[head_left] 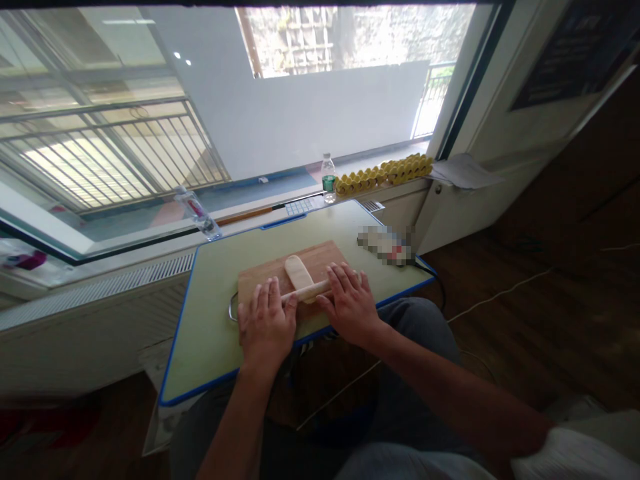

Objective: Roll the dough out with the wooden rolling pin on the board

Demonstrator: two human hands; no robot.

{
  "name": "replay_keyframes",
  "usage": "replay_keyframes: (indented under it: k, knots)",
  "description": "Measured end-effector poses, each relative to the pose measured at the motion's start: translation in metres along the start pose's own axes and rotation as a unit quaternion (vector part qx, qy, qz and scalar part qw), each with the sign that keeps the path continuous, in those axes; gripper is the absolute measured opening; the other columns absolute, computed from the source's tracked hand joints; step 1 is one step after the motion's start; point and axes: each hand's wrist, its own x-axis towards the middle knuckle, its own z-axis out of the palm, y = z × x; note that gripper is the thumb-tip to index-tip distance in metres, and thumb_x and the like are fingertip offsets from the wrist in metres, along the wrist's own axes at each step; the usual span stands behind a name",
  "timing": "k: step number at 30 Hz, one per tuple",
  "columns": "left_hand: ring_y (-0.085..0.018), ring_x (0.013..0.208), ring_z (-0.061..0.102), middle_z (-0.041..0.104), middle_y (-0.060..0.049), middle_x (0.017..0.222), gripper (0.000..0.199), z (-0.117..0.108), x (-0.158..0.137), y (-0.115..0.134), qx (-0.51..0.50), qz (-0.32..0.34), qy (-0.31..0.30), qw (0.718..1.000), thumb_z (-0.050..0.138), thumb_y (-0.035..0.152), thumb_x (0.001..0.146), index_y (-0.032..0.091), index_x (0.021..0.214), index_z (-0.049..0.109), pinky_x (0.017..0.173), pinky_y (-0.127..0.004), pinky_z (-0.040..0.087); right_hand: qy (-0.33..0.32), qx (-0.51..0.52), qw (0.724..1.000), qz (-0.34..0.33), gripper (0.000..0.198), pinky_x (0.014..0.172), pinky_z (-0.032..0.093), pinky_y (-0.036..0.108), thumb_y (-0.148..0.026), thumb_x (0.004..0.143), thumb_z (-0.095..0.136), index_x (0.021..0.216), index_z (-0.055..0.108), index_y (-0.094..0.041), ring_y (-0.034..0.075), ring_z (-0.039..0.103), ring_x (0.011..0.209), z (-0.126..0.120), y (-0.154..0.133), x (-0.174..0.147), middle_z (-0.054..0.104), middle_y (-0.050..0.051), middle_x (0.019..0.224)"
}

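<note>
A wooden rolling pin (pixel 306 292) lies across a strip of pale dough (pixel 299 272) on a wooden cutting board (pixel 325 257). My left hand (pixel 267 320) is over the pin's left end, with its fingers pointing away from me. Over the right end rests my right hand (pixel 350 300), its thumb on the near side of the pin. Both hands hide the ends of the pin. The far part of the dough shows beyond the pin, flat and rounded at its tip; a little of it shows on the near side.
The board sits on a small folding table (pixel 210 347) with a blue edge. A blurred-out object (pixel 385 244) with a black cable lies at the right. Along the windowsill stand a green-labelled bottle (pixel 328 180), a tilted bottle (pixel 200 213) and yellow egg trays (pixel 385 173).
</note>
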Motion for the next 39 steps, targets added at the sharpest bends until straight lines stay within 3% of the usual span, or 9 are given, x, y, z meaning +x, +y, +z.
replay_keyframes:
  k: [7, 13, 18, 24, 30, 39]
  knots:
    - [-0.039, 0.153, 0.041, 0.047, -0.012, 0.167, 0.067, 0.003, 0.045, -0.007, -0.005, -0.005, -0.037, 0.999, 0.025, 0.055, 0.108, 0.021, 0.160, 0.049, 0.124, -0.071, 0.029, -0.019, -0.010, 1.000, 0.009, 0.069, 0.128, 0.016, 0.064, -0.059, 0.110, 0.032, 0.158, 0.048, -0.013, 0.033, 0.032, 0.157, 0.008, -0.001, 0.050, 0.046, 0.017, 0.166]
    - [-0.038, 0.150, 0.045, 0.050, -0.013, 0.164, 0.065, 0.006, 0.090, -0.012, -0.012, -0.020, -0.078, 0.997, 0.026, 0.054, 0.106, 0.024, 0.157, 0.053, 0.123, -0.071, 0.028, -0.049, -0.035, 0.998, -0.023, 0.061, 0.121, 0.022, 0.072, -0.055, 0.112, 0.025, 0.148, 0.061, -0.021, 0.038, 0.038, 0.150, 0.012, 0.002, 0.093, 0.055, 0.015, 0.159]
    - [-0.035, 0.151, 0.045, 0.048, -0.013, 0.166, 0.062, 0.011, 0.116, -0.020, -0.022, -0.020, -0.134, 0.991, 0.030, 0.053, 0.104, 0.026, 0.155, 0.055, 0.123, -0.065, 0.033, -0.065, -0.051, 0.996, -0.017, 0.057, 0.116, 0.031, 0.071, -0.057, 0.111, 0.030, 0.133, 0.070, -0.023, 0.038, 0.050, 0.136, 0.016, 0.003, 0.113, 0.066, 0.016, 0.144]
    - [-0.036, 0.146, 0.051, 0.054, -0.013, 0.161, 0.061, 0.013, 0.096, -0.019, -0.007, 0.004, -0.084, 0.996, 0.025, 0.051, 0.106, 0.027, 0.151, 0.060, 0.121, -0.064, 0.035, -0.027, -0.057, 0.997, -0.035, 0.057, 0.119, 0.029, 0.068, -0.055, 0.111, 0.031, 0.136, 0.068, -0.019, 0.037, 0.046, 0.142, 0.016, 0.003, 0.099, 0.063, 0.017, 0.148]
    - [-0.035, 0.144, 0.052, 0.057, -0.012, 0.158, 0.058, 0.005, 0.074, -0.011, 0.009, 0.016, -0.056, 0.998, 0.027, 0.047, 0.107, 0.027, 0.148, 0.062, 0.122, -0.061, 0.035, -0.031, -0.039, 0.999, -0.015, 0.063, 0.122, 0.026, 0.064, -0.057, 0.111, 0.031, 0.145, 0.062, -0.015, 0.035, 0.039, 0.149, 0.011, 0.001, 0.080, 0.056, 0.017, 0.158]
    - [-0.035, 0.152, 0.045, 0.053, -0.012, 0.162, 0.064, -0.003, 0.032, -0.003, -0.012, 0.027, -0.046, 0.999, 0.022, 0.049, 0.108, 0.021, 0.156, 0.054, 0.123, -0.061, 0.036, -0.035, 0.004, 0.999, 0.010, 0.066, 0.126, 0.027, 0.057, -0.057, 0.109, 0.038, 0.157, 0.049, -0.012, 0.031, 0.037, 0.155, -0.002, 0.002, 0.038, 0.049, 0.018, 0.164]
